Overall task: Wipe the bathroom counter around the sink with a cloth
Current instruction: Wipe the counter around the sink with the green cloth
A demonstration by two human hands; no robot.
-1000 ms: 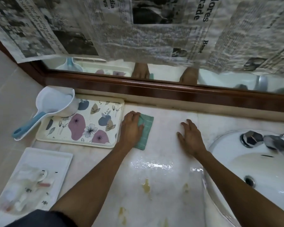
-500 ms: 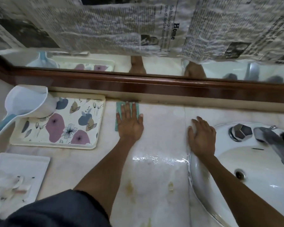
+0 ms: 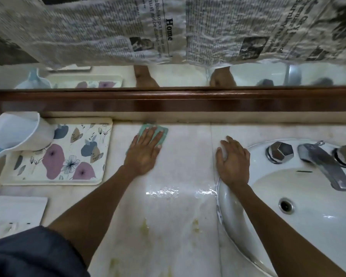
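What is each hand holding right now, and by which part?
Left hand presses flat on the green cloth, covering its near part, not gripping. Right hand holds nothing; it rests on the sink rim.

The cloth (image 3: 161, 132) is pale teal-green. The table (image 3: 184, 154) is whitish marble with yellowish stains toward the near edge. The sink (image 3: 316, 208) is glossy white, its tap (image 3: 324, 166) grey metal. The tray (image 3: 56, 152) is cream, patterned with mauve and slate-blue blotches and line-drawn flowers. The scoop (image 3: 18, 132) is white with a light-blue handle. The mirror frame (image 3: 188, 100) is reddish-brown wood; the newspaper (image 3: 112, 31) is black print on grey-white.
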